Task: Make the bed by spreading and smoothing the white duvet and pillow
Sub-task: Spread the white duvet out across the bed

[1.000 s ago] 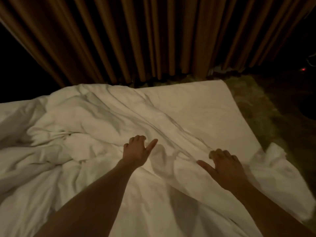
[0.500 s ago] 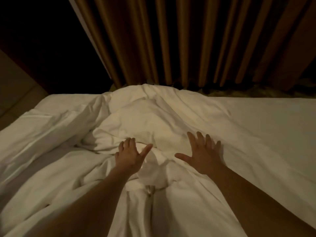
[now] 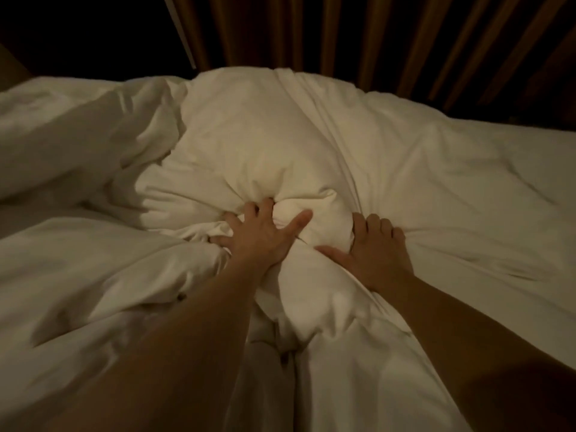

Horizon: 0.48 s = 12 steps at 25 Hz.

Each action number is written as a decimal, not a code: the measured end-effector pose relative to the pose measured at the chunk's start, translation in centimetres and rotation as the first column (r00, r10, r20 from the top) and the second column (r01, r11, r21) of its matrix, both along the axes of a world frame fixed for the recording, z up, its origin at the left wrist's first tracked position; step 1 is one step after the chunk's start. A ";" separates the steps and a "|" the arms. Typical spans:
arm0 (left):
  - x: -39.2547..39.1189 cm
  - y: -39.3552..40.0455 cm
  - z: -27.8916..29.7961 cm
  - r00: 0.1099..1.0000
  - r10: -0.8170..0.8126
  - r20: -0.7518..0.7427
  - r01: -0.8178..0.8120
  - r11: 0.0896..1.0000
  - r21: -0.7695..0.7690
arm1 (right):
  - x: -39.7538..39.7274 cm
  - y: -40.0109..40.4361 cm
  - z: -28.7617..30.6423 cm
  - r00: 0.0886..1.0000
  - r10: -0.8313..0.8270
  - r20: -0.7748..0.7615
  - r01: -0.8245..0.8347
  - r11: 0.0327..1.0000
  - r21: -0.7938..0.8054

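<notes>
Under both hands: duvet [image 3: 311, 157], white, bunched in a mound ahead of my fingers. Left hand [image 3: 258, 235]: fingers curled into a fold, thumb out, gripping. Right hand [image 3: 378, 244]: fingers dug into the cloth just beside it, gripping too. Step, I judge: gathering to spread. Next: pull outward and flatten. Pillow: cannot tell apart.

A dim bedroom.
A bed [image 3: 514, 169] heaped with a rumpled white duvet [image 3: 265, 135] stands before long pleated brown curtains [image 3: 358, 32] at the far side.
</notes>
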State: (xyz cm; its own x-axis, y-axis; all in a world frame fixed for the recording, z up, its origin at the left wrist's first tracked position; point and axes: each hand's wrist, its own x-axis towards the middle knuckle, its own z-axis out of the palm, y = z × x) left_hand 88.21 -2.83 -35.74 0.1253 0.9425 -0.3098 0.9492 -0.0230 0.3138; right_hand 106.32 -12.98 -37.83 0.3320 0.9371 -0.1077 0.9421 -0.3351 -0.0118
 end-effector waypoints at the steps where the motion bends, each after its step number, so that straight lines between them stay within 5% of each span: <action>1: 0.0 0.3 0.1 0.999 -0.005 -0.033 0.005 1.000 -0.005 | 0.1 0.2 -0.4 1.000 0.007 0.010 -0.007 1.000 0.000; 7: -1.6 -0.8 2.9 0.991 -0.058 -0.120 0.052 0.997 -0.059 | 0.1 -0.9 2.9 0.978 0.024 -0.209 -0.022 1.000 0.010; 12: -4.1 -5.5 9.9 0.996 0.062 0.060 -0.054 0.990 -0.129 | 0.8 -4.8 12.5 0.971 0.061 -0.230 -0.039 0.994 0.100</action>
